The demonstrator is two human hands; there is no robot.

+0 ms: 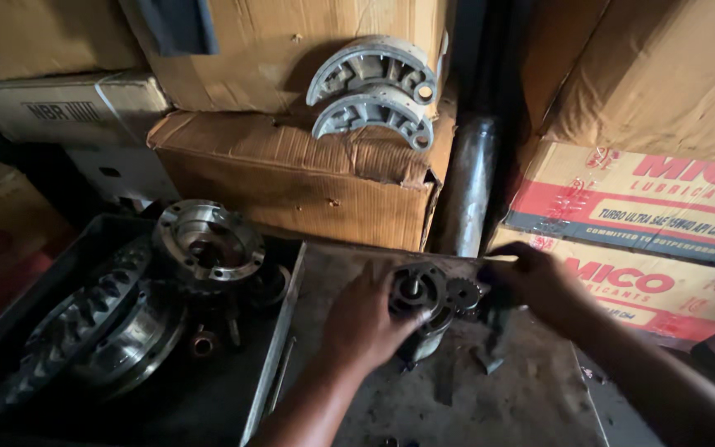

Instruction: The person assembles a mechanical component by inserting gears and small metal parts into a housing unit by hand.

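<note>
On a grimy metal plate (pixel 457 397), the left hand (pixel 366 319) is clasping a round pump body (pixel 417 300); the right hand (pixel 535 285) is pinching a small gear (pixel 463 293) beside it, which wants steady, square seating; a dark tray (pixel 10 319) alongside is holding a ring gear (pixel 84 319) and flanged hub (pixel 207 240).

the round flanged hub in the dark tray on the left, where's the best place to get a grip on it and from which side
Probably by the outer rim of the flanged hub, coming down from above. It lies flat, face up, atop the large ring gear in the dark tray, so the rim is exposed all round. The near and right edges look freest; both hands are busy with the small gear assembly.
</note>
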